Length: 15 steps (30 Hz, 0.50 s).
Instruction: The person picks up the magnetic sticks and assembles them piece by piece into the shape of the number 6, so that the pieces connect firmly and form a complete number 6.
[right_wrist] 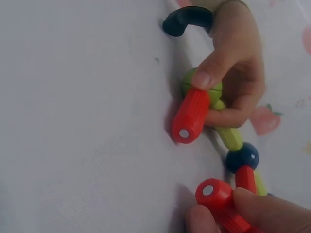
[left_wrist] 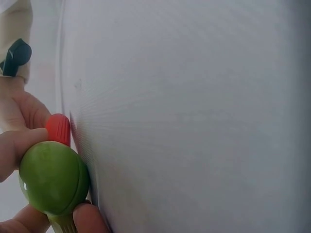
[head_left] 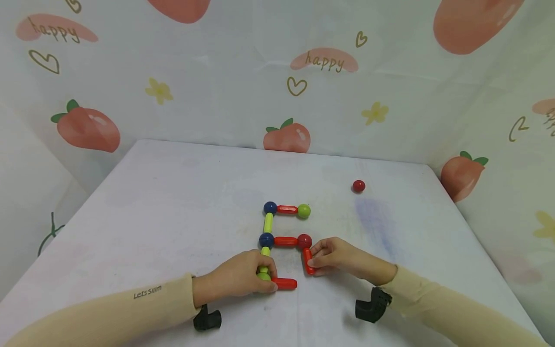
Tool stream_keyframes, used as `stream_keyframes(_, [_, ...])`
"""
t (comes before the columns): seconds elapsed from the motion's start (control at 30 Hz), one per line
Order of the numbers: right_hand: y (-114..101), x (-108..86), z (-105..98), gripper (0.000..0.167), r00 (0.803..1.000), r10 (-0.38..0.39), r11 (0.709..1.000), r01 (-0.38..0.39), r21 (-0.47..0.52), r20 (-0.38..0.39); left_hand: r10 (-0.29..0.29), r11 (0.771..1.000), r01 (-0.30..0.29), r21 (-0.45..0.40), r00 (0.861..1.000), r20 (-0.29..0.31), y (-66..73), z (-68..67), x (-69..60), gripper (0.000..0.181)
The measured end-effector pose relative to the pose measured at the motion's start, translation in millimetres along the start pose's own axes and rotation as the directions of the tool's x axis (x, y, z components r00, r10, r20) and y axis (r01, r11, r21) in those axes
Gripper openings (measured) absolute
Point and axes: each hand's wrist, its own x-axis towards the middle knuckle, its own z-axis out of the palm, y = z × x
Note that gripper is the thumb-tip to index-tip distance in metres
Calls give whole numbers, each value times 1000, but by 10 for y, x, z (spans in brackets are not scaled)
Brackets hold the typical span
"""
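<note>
A figure of magnetic sticks and balls lies on the table. My left hand (head_left: 236,275) grips its lower-left green ball (left_wrist: 53,177), the thumb against a red stick (head_left: 286,284) pointing right. My right hand (head_left: 340,258) pinches another red stick (head_left: 308,262), whose far end meets a red ball (head_left: 305,241). In the right wrist view, the near ends of both red sticks show pale discs and stand apart. A middle red stick (head_left: 285,241) joins the red ball to a blue ball (head_left: 266,240). Fingers partly cover the lower yellow-green stick (head_left: 265,251).
Above, a yellow-green stick (head_left: 268,223) leads to another blue ball (head_left: 270,207), then a red stick (head_left: 287,209) and a green ball (head_left: 304,211). A loose red ball (head_left: 358,186) lies toward the back right of the white table (head_left: 173,193). A patterned cloth hangs behind.
</note>
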Motion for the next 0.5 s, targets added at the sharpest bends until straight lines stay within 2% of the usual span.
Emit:
stream_keyframes(0.23, [-47, 0, 16, 27, 998, 61, 998, -61, 11, -22, -7, 1000, 7, -7, 1000, 6, 3, -1, -1, 11])
stream_keyframes(0.5, [-65, 17, 45, 24, 996, 80, 997, -80, 7, -43, 5, 1000, -5, -8, 1000, 5, -1, -5, 4, 10])
